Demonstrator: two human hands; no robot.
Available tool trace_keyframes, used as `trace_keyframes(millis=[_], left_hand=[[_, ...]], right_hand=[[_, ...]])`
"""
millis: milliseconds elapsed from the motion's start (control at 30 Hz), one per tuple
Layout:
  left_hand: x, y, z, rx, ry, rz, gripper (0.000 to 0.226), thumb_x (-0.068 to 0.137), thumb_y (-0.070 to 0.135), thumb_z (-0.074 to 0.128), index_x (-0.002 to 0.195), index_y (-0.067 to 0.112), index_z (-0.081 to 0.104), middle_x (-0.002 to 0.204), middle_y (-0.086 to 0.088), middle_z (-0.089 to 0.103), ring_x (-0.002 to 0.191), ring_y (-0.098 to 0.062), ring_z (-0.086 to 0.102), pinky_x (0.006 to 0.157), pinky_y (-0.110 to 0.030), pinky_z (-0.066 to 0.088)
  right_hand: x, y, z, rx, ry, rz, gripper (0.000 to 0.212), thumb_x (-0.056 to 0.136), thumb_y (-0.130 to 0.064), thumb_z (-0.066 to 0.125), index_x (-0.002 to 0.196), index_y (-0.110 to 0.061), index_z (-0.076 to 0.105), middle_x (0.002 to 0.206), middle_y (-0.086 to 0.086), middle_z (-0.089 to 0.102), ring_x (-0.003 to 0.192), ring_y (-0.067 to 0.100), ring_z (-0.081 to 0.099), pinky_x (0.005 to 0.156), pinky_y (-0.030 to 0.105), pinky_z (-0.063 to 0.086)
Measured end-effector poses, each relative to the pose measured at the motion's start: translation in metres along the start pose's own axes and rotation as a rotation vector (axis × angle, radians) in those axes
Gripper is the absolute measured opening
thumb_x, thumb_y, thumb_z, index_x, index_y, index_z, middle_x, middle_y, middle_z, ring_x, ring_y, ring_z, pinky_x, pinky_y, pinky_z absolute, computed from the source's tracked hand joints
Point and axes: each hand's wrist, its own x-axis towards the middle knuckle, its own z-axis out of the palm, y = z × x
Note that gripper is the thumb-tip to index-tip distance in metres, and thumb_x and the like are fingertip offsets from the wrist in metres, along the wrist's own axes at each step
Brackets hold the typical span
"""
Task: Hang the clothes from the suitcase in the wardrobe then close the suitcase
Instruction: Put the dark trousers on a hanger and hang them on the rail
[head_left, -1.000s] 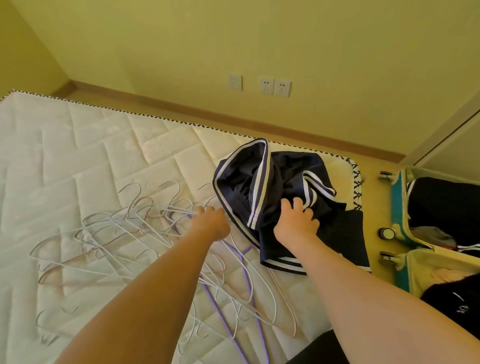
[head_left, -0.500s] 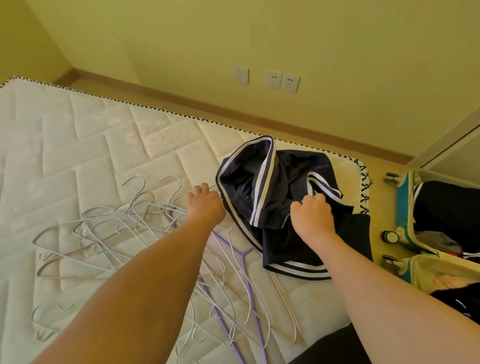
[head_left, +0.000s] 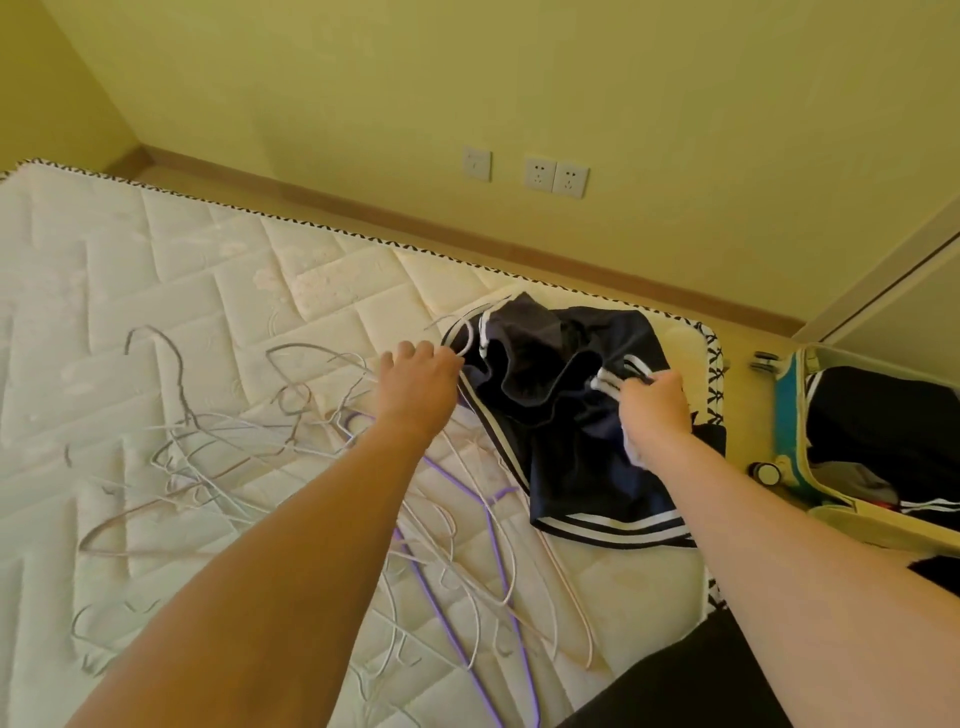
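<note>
While R hand (head_left: 655, 410) grips shorts (head_left: 571, 415), L hand (head_left: 421, 384) holds hanger (head_left: 462, 332), fingertips hidden.

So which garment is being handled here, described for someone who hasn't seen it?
On the white quilted mattress, at its far right corner near the open suitcase, lies a crumpled navy garment. Unlike the bare wire hangers beside it, it is dark cloth with white stripes.

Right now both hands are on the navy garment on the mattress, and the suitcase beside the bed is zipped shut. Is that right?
Not quite: the suitcase is open, with dark clothes visible inside, as the head view shows. The rest holds: the left hand and right hand both grip the navy garment on the mattress.
</note>
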Motion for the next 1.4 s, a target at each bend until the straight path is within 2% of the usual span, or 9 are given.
trace_keyframes(millis=[133,267,433,567,667,867,1000,1233,1400], left_hand=[[0.003,0.022,-0.004,-0.035,-0.106,0.032,0.019,0.097,0.03,0.051,0.113,0.02,0.053,0.107,-0.008,0.058,0.097,-0.03,0.055,0.077,-0.041,0.045],[-0.002,0.013,0.007,0.08,-0.189,0.004,0.031,0.101,0.043,0.039,0.117,0.019,0.052,0.108,-0.007,0.055,0.095,-0.026,0.055,0.075,-0.036,0.043],[-0.011,0.001,0.0,0.286,-0.33,-0.15,0.04,0.097,0.05,0.045,0.08,0.015,0.051,0.071,0.002,0.05,0.063,-0.014,0.045,0.063,-0.029,0.034],[-0.013,0.008,-0.012,0.577,-0.292,-0.207,0.05,0.091,0.05,0.051,0.117,0.009,0.057,0.11,-0.012,0.055,0.101,-0.032,0.053,0.095,-0.053,0.038],[-0.014,0.028,-0.012,0.472,-0.435,-0.025,0.028,0.092,0.034,0.05,0.108,0.016,0.064,0.094,-0.007,0.06,0.086,-0.027,0.056,0.078,-0.039,0.043],[-0.037,0.045,0.036,0.222,-0.555,0.098,0.048,0.091,0.038,0.052,0.132,0.013,0.05,0.12,-0.01,0.05,0.105,-0.03,0.054,0.085,-0.039,0.04],[-0.039,0.039,0.027,0.188,-0.605,0.128,0.023,0.092,0.022,0.049,0.111,0.013,0.059,0.108,-0.008,0.06,0.095,-0.028,0.057,0.081,-0.037,0.041],[-0.003,0.056,-0.05,-0.01,-0.522,0.178,0.026,0.097,0.021,0.039,0.109,0.013,0.062,0.104,-0.004,0.064,0.097,-0.03,0.061,0.087,-0.038,0.05],[0.009,0.058,-0.099,0.27,-0.529,0.118,0.016,0.094,0.023,0.045,0.105,0.021,0.057,0.095,0.001,0.057,0.088,-0.023,0.058,0.074,-0.031,0.044]], right_hand=[[-0.023,0.021,0.006,-0.566,0.022,-0.37,0.054,0.09,-0.035,0.054,0.139,-0.02,0.039,0.143,0.01,0.034,0.133,0.034,0.031,0.108,0.05,0.029],[-0.033,0.031,0.015,-0.768,-0.014,-0.721,0.058,0.088,-0.055,0.047,0.136,-0.022,0.046,0.133,0.006,0.043,0.121,0.027,0.041,0.1,0.04,0.037],[-0.03,0.036,0.037,-0.96,-0.281,-0.564,0.077,0.083,-0.071,0.05,0.14,-0.02,0.042,0.14,0.009,0.041,0.127,0.03,0.042,0.102,0.041,0.041],[-0.026,0.043,0.041,-1.142,-0.382,-0.551,0.079,0.082,-0.069,0.055,0.142,-0.022,0.036,0.145,0.01,0.037,0.133,0.034,0.038,0.105,0.046,0.036],[-0.02,0.04,0.04,-0.937,-0.259,-0.488,0.043,0.099,-0.041,0.041,0.134,-0.017,0.048,0.135,0.011,0.052,0.123,0.033,0.049,0.101,0.043,0.041],[0.004,0.022,0.016,0.006,-0.131,-0.057,0.036,0.095,-0.015,0.042,0.126,-0.004,0.054,0.107,0.013,0.061,0.091,0.029,0.062,0.08,0.038,0.051],[0.011,0.006,-0.005,0.389,-0.105,0.098,0.023,0.093,-0.019,0.049,0.112,-0.01,0.06,0.09,0.006,0.058,0.079,0.022,0.053,0.075,0.037,0.044],[-0.006,-0.021,-0.023,0.148,-0.013,-0.01,0.046,0.097,-0.053,0.042,0.095,-0.009,0.056,0.078,0.007,0.055,0.071,0.027,0.051,0.063,0.034,0.039],[-0.017,-0.051,-0.059,-0.011,-0.043,-0.1,0.038,0.095,-0.03,0.041,0.12,-0.003,0.047,0.1,0.011,0.051,0.076,0.027,0.049,0.061,0.033,0.037]])
